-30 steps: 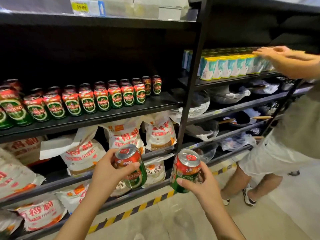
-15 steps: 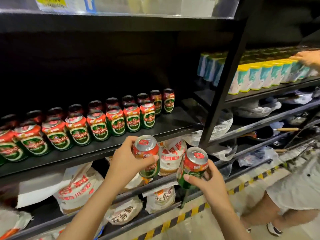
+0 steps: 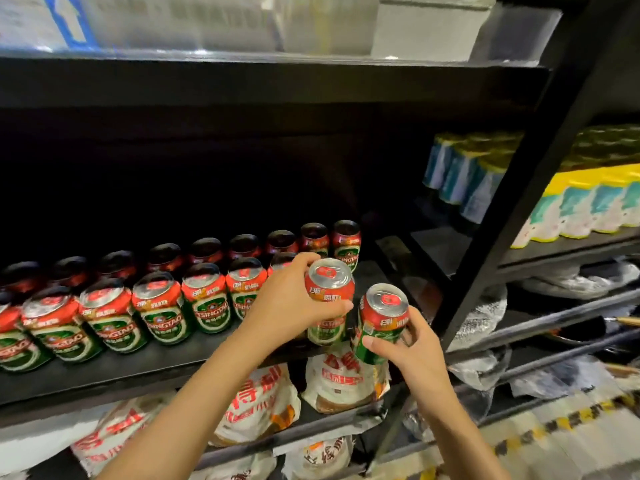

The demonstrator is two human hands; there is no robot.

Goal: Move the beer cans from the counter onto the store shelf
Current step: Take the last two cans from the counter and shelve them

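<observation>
Hands: two, one beer can each.

Two red-and-green beer cans at the black store shelf: the left can upright beside the double row of cans, the right can tilted, just off the edge.

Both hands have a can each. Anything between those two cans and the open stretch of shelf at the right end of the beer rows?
Nothing visible. The left hand holds its can over the shelf just right of the front row; bare shelf lies beyond. The right hand holds its can tilted at the shelf's front edge.
</observation>
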